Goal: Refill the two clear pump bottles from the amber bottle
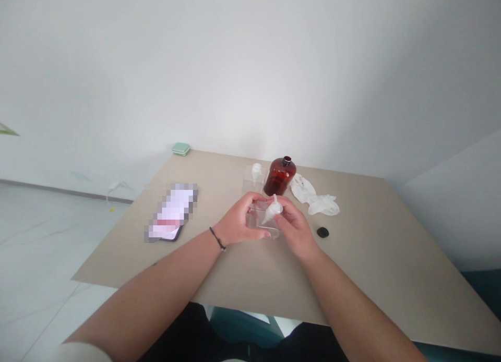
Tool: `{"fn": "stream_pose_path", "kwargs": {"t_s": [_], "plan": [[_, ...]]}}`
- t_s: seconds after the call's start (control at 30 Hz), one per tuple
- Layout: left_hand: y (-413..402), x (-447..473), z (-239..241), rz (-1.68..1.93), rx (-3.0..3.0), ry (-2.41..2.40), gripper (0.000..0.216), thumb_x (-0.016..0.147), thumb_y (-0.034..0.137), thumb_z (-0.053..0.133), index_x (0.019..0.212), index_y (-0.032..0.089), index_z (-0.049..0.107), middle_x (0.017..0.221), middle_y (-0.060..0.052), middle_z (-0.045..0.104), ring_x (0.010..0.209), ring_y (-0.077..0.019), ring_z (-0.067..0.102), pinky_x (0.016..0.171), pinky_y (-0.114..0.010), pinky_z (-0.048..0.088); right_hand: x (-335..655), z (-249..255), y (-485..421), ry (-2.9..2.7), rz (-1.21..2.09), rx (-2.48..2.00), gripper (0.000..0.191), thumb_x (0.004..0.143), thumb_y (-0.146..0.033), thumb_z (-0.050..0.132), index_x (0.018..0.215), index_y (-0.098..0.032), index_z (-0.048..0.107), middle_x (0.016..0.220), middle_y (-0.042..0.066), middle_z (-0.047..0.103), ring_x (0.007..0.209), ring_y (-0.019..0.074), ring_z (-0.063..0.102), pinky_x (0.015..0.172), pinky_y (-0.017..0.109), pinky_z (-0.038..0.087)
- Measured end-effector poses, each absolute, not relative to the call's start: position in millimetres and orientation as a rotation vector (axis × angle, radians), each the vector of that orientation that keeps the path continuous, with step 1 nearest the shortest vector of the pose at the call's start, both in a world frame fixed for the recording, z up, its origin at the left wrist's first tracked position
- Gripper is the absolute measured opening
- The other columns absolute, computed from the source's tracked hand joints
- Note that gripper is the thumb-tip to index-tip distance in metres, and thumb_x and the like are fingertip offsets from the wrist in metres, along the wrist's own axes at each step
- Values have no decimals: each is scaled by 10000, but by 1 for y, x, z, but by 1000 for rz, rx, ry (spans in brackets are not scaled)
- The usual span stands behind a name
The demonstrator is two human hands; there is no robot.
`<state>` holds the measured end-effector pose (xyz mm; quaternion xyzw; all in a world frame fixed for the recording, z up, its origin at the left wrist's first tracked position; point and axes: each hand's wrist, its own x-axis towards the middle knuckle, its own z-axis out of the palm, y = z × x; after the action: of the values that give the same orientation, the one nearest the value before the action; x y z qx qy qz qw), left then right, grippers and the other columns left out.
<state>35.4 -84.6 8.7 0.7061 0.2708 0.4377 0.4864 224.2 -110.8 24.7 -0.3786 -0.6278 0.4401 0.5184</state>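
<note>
At the far left, a white cable (113, 187) lies by the wall above the pale floor. The beige tabletop (235, 284) carries everything else. Near its back-left corner sits a small green flat case (180, 149). Along the left side lies a phone (170, 212), its screen blurred out and too obscured to read.

Near the middle of the tabletop, the left hand (238, 221), with a black cord bracelet (217, 239) at the wrist, is curled around a clear square plastic bottle (263, 219), gripping it from the left side. The right hand (295, 229) comes in from the right, its fingers (282, 212) closed on a white pump head (274, 209) at the bottle. The two hands are close together with the bottle between them, and their fingertips nearly meet. I cannot tell whether the pump head is seated on the bottle.

Behind the hands, toward the back edge, stands a second clear bottle (253, 179) with a white pump top (257, 170). Just to its right, touching or nearly touching it, is an amber glass bottle (279, 177) with a dark cap. Further right lie crumpled white gloves (313, 196), and nearer the hands a small black round object (322, 232) rests alone.
</note>
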Motion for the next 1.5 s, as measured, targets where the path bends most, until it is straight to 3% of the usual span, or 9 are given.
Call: {"fn": "stream_pose_path", "kwargs": {"t_s": [0.13,0.27,0.43,0.6,0.77,0.93,1.07,1.2,1.5], "plan": [[-85,35,9,1065,1717,662,718,662,371,901,1250,219,518,1308,-117,610,1149,-289,630,973,-434,519,224,24,-111,-1471,1059,-922,433,805,-568,770,1101,-289,620,1033,25,665,949,222,625,878,396,520],[-84,35,9,1070,1724,642,706,676,373,891,1260,226,523,1304,-109,611,1151,-284,628,960,-422,528,225,26,-111,-1521,1030,-940,402,870,-592,683,1127,-284,653,1155,59,670,1079,259,629,977,452,495],[-84,35,9,1050,1722,692,718,657,382,903,1247,222,527,1317,-118,607,1148,-291,631,970,-433,522,225,27,-111,-1488,1035,-948,440,798,-584,766,1094,-289,627,1030,35,691,950,237,645,875,416,536],[-84,36,9,1077,1729,654,710,668,376,895,1257,227,527,1285,-103,614,1152,-285,623,965,-423,526,227,24,-109,-1521,1042,-926,394,860,-570,704,1131,-289,656,1181,57,677,1125,263,629,1010,452,484],[-84,36,9,1065,1725,682,718,654,390,902,1244,219,529,1270,-107,610,1141,-290,622,966,-434,517,226,23,-109,-1482,1024,-927,431,791,-550,785,1085,-286,615,1080,39,688,1007,239,643,930,430,522],[-84,35,10,1059,1725,654,710,670,387,892,1255,223,524,1290,-105,606,1159,-287,617,971,-425,520,228,24,-109,-1537,1027,-934,385,867,-574,692,1122,-288,661,1191,65,669,1146,267,622,1025,463,480],[-84,35,9,1056,1729,673,717,654,379,902,1245,225,525,1261,-98,610,1138,-283,621,966,-426,521,228,24,-108,-1523,1019,-922,386,815,-531,770,1096,-293,654,1082,37,680,1007,240,648,945,437,518],[-84,35,9,1065,1726,635,692,680,366,887,1256,238,525,1290,-96,602,1168,-283,611,964,-418,522,230,28,-109,-1591,1003,-922,382,866,-550,706,1160,-308,685,1214,70,662,1162,279,618,1038,478,481],[-85,37,6,1064,1755,722,745,650,412,895,1256,221,506,1265,-106,608,1147,-288,619,972,-433,530,228,22,-103,-1518,880,-954,311,776,-537,798,876,-269,674,1086,53,595,1040,245,606,970,439,505]]}}
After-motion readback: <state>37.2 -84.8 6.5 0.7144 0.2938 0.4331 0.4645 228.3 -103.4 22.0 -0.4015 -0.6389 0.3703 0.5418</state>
